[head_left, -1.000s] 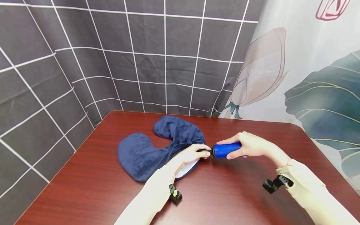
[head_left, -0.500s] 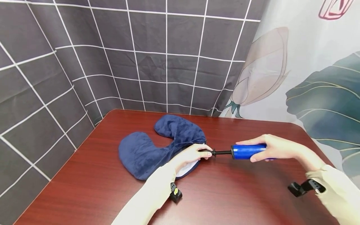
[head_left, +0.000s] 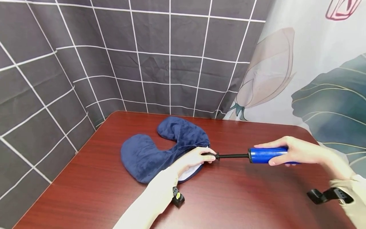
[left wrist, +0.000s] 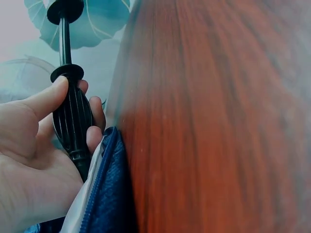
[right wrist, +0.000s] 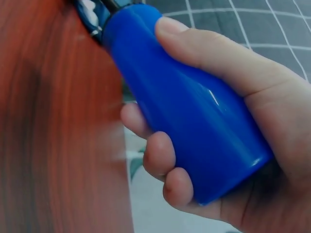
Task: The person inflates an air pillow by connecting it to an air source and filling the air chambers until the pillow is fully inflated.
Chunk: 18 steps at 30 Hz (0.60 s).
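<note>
A hand pump with a blue barrel (head_left: pixel 264 155) is drawn out lengthwise over the table, its black rod (head_left: pixel 233 156) exposed. My right hand (head_left: pixel 304 151) grips the barrel, thumb along one side and fingers curled round the other, as the right wrist view shows. In my left hand (head_left: pixel 195 156) is the pump's black ribbed handle (left wrist: pixel 73 116), held between thumb and curled fingers. Beneath and beside that hand lies a navy plush U-shaped neck pillow (head_left: pixel 143 159). White lining (head_left: pixel 190 172) shows at its edge, where a zipper (left wrist: pixel 97 189) runs beside the left palm.
Both hands work over a reddish-brown wooden table (head_left: pixel 228 197). A dark grid-patterned curtain (head_left: pixel 183 73) hangs behind it and to the left, and a pale floral curtain (head_left: pixel 308 63) hangs at the right. Each wrist wears a black camera mount.
My right hand has pulled the blue barrel to the right, away from the left hand. More of the black rod shows. The left hand and the neck pillow stay nearly where they were.
</note>
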Each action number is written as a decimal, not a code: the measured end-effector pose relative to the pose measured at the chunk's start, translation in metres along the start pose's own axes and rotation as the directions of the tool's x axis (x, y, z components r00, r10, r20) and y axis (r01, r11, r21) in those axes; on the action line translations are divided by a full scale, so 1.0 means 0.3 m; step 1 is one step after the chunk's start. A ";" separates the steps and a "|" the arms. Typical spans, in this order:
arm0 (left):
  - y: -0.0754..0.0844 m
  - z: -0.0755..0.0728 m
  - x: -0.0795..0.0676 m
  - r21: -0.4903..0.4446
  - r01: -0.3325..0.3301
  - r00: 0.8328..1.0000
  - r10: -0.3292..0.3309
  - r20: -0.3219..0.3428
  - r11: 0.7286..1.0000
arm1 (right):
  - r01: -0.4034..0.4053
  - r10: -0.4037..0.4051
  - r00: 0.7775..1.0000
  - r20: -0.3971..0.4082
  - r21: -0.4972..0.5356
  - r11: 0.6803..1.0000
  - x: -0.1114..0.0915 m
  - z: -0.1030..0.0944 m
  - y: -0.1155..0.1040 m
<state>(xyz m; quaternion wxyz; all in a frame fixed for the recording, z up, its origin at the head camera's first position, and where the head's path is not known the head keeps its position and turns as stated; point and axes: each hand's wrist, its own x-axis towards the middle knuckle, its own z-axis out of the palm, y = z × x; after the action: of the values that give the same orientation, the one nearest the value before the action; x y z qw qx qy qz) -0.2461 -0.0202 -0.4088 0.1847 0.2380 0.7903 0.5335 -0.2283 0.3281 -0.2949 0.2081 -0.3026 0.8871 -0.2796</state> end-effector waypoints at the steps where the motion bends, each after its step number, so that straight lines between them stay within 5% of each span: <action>1: 0.000 0.000 0.002 0.004 0.004 1.000 -0.004 -0.004 1.000 | -0.002 0.002 1.000 -0.002 -0.007 1.000 0.012 0.006 -0.006; 18: 0.012 -0.004 -0.004 0.032 0.027 1.000 -0.027 -0.012 0.999 | -0.004 0.004 1.000 0.007 -0.068 0.998 0.255 0.144 -0.104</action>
<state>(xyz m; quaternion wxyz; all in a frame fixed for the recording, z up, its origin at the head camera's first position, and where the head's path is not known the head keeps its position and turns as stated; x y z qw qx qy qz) -0.2453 -0.0206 -0.4051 0.1835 0.2272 0.8031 0.5194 -0.2479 0.2416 -0.3235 0.2014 -0.3087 0.8960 -0.2478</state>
